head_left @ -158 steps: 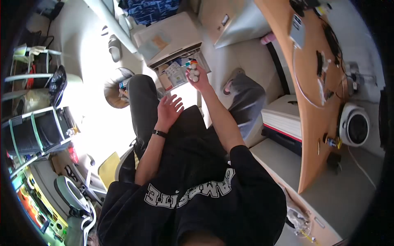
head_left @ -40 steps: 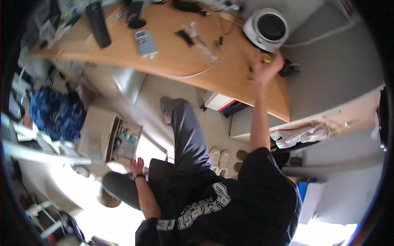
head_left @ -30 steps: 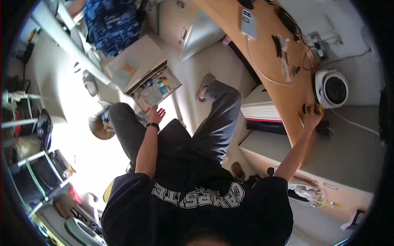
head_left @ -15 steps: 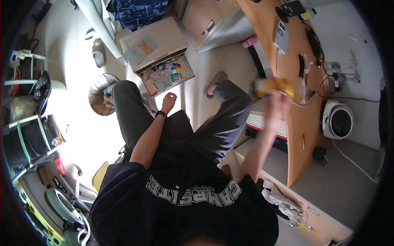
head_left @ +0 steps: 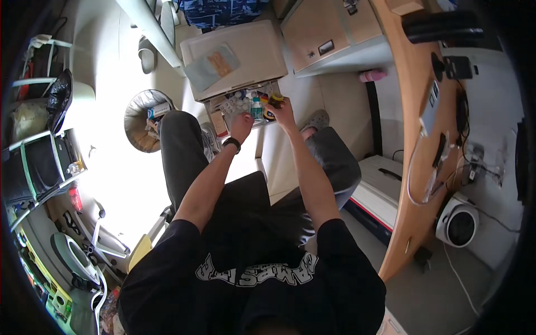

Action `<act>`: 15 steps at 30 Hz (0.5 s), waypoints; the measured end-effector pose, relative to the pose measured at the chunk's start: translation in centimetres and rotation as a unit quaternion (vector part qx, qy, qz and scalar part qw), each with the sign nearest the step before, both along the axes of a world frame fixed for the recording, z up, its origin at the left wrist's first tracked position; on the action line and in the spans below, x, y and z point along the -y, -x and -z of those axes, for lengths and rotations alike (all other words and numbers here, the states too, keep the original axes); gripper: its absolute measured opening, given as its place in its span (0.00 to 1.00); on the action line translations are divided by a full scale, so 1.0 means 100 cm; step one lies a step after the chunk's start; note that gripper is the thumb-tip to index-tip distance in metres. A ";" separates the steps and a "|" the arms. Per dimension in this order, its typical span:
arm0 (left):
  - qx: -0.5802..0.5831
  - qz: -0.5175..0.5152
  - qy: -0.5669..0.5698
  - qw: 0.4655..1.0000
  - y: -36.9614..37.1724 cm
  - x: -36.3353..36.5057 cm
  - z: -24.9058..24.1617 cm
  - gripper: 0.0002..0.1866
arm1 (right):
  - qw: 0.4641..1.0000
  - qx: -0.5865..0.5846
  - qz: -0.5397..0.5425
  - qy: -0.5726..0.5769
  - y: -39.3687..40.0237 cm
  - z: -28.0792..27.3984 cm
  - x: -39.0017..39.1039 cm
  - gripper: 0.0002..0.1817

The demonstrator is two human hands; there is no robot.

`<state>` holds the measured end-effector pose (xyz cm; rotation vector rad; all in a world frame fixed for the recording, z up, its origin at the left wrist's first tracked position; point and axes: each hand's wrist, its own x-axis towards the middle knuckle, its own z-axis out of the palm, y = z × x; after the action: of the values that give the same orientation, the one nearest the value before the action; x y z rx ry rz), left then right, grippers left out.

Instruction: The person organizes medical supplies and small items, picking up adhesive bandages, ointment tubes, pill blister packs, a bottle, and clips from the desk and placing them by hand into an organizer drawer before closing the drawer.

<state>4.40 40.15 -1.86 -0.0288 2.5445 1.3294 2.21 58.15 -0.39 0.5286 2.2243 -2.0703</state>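
Dark-and-yellow container (head_left: 276, 101), small and rounded, now over the open drawer (head_left: 263, 124); half a second earlier it was a yellow blur near the edge of the bench (head_left: 397, 220). Right hand (head_left: 282, 113) has travelled with it. Right grip: fingers closed round the container, its yellow end showing above them. A dark, yellow-ringed form (head_left: 269, 115) lies just beneath; cannot tell whether it is a separate item.

Left hand (head_left: 242, 127) has shifted from the space before the drawer to its front edge. Left grip: fingers curled inward, close to the teal-labelled bottle (head_left: 256, 109); cannot tell whether anything is held. Black band (head_left: 231, 144) on the left wrist. The view has swung too: the pale cabinet (head_left: 245, 50) sits further right in frame.

Materials and shapes. Drawer: shallow, rectangular, crowded with small white rounded pieces (head_left: 240, 100), a clear-walled bottle with the teal label, and a flat, pinkish-brown card or box (head_left: 219, 123) at the left. Cabinet top: smooth, matte, rounded corners; a thin blue-grey sheet (head_left: 204, 75) lies on it, with a tan patch. Bench: orange-brown wood grain, curved by the lens. At its near end, a white appliance (head_left: 459, 224) with a round black face. Bin (head_left: 134, 125) on the left: round, creased liner, a box inside.
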 end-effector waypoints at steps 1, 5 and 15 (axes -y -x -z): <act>0.010 0.003 0.018 1.000 0.010 -0.001 0.004 0.12 | 1.000 0.011 -0.011 -0.021 0.003 0.000 -0.001 0.30; 0.045 0.017 0.127 0.991 0.028 -0.036 0.046 0.24 | 0.992 0.101 -0.032 -0.072 0.013 0.024 -0.019 0.32; 0.110 0.045 0.151 0.981 0.037 -0.024 0.011 0.30 | 0.975 0.111 -0.179 -0.072 0.038 0.005 -0.007 0.30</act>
<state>0.67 42.56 -2.99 -0.1121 2.4984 0.8452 -1.64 58.83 -0.85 0.3174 2.1590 -1.6014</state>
